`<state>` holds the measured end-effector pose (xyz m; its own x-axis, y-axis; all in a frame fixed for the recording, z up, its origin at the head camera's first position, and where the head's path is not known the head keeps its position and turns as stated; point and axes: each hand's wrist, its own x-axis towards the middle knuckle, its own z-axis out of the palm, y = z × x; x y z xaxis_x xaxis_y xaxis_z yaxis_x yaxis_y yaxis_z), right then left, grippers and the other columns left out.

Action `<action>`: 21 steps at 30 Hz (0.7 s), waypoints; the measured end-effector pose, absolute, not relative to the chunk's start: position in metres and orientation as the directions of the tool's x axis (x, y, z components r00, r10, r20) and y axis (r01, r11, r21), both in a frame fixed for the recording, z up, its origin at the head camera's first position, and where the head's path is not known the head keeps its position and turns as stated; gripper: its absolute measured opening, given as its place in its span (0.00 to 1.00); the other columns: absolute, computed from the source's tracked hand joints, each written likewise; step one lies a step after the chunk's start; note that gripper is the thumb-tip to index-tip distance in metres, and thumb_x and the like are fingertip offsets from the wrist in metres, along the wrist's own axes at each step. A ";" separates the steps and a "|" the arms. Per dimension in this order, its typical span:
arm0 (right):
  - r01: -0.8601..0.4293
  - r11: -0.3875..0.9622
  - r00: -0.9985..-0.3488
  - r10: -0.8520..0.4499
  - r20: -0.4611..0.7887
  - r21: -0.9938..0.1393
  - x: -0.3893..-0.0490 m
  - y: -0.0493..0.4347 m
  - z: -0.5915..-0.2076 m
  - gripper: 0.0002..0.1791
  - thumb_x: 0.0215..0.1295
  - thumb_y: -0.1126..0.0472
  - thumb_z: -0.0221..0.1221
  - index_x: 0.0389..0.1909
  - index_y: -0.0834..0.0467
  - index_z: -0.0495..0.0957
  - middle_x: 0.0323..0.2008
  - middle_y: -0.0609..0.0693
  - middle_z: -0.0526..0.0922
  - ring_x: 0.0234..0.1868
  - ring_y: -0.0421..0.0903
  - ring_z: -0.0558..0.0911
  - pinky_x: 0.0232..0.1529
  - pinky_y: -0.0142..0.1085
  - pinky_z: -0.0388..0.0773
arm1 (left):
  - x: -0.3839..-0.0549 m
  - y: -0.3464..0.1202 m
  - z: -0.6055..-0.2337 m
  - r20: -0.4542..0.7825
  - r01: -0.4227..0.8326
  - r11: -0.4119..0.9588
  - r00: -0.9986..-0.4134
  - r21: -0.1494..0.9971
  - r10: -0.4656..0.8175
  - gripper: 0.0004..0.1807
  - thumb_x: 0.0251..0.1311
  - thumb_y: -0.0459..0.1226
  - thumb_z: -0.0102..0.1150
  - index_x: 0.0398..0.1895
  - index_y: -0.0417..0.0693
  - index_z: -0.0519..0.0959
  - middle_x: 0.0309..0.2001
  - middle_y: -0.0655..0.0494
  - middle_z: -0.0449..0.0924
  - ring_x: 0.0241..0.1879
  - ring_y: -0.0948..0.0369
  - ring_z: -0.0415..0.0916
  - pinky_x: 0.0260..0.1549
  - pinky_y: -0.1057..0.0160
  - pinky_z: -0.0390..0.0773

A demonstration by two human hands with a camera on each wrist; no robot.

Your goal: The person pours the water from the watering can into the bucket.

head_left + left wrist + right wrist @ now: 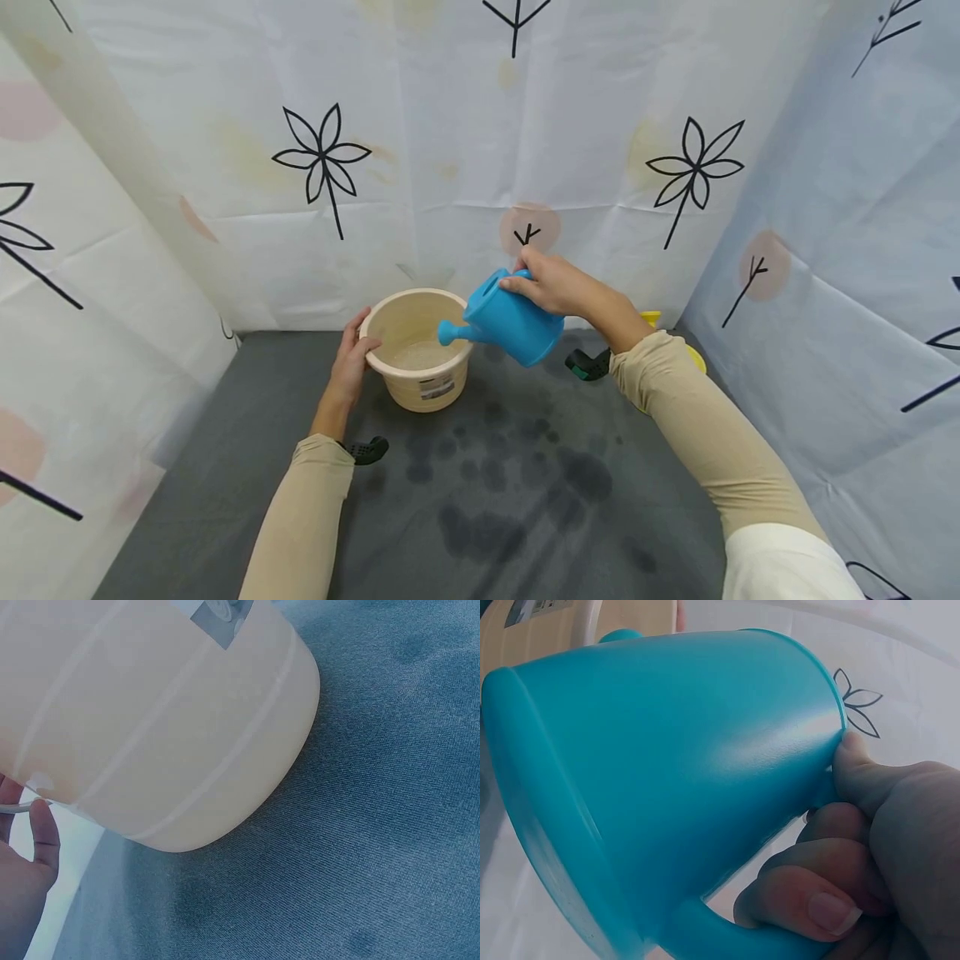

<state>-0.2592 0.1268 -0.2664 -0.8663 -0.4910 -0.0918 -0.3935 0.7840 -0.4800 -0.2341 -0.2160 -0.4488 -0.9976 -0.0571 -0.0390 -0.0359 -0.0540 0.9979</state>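
A cream plastic bucket [405, 389] with a label on its side stands near the back of the grey surface, leaning a little. My left hand [349, 360] grips its rim on the left, thumb over the edge. Around the handle of a blue watering can [513, 321] my right hand [551, 283] has its fingers curled, as the right wrist view also shows on the can [675, 765]. Tilted to the left, the can has its spout over the bucket's opening. Whether water runs from the spout I cannot tell.
Dark wet spots [483, 533] mark the grey cloth surface [225, 500]. Behind my right forearm is a mostly hidden yellow object [651, 317]. White sheets with plant drawings [450, 125] hang at the back and both sides.
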 end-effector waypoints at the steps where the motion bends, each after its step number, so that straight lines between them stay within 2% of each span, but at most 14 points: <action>1: -0.393 0.784 -0.867 -0.490 -0.091 -0.481 -0.259 0.127 -0.266 0.14 0.82 0.51 0.47 0.47 0.60 0.63 0.28 0.52 0.60 0.29 0.47 0.58 0.39 0.47 0.63 | -0.236 -0.217 -0.451 -0.036 -0.033 -0.052 -0.998 0.998 -0.060 0.37 0.74 0.33 0.44 0.83 0.59 0.49 0.82 0.47 0.50 0.74 0.44 0.61 0.43 0.74 0.75; 9: -0.403 0.784 -0.864 -0.496 -0.085 -0.472 -0.257 0.124 -0.264 0.14 0.81 0.51 0.48 0.47 0.60 0.63 0.29 0.53 0.61 0.29 0.48 0.60 0.40 0.47 0.63 | -0.243 -0.220 -0.467 -0.005 -0.004 -0.020 -0.997 1.000 -0.083 0.35 0.75 0.36 0.44 0.83 0.63 0.51 0.81 0.47 0.53 0.72 0.46 0.64 0.50 0.66 0.77; 13: -0.398 0.789 -0.869 -0.488 -0.083 -0.467 -0.258 0.123 -0.264 0.14 0.81 0.51 0.48 0.47 0.60 0.64 0.29 0.52 0.62 0.29 0.47 0.61 0.39 0.47 0.64 | -0.242 -0.220 -0.465 -0.013 -0.010 -0.039 -0.997 0.999 -0.073 0.36 0.75 0.35 0.44 0.83 0.62 0.50 0.82 0.49 0.51 0.74 0.47 0.61 0.47 0.70 0.76; 17: -0.390 0.791 -0.871 -0.483 -0.088 -0.472 -0.259 0.124 -0.264 0.15 0.81 0.51 0.48 0.47 0.60 0.64 0.28 0.52 0.61 0.29 0.47 0.60 0.39 0.47 0.63 | -0.235 -0.219 -0.453 -0.022 -0.019 -0.051 -0.998 0.999 -0.056 0.37 0.74 0.33 0.44 0.83 0.58 0.48 0.81 0.46 0.51 0.75 0.44 0.60 0.43 0.74 0.75; 21: -0.390 0.789 -0.872 -0.482 -0.087 -0.475 -0.258 0.125 -0.264 0.14 0.81 0.51 0.48 0.46 0.60 0.63 0.28 0.52 0.60 0.30 0.47 0.59 0.40 0.47 0.62 | -0.239 -0.220 -0.458 -0.014 -0.012 -0.043 -0.998 0.999 -0.058 0.37 0.74 0.34 0.44 0.83 0.60 0.49 0.81 0.45 0.52 0.73 0.43 0.62 0.43 0.73 0.75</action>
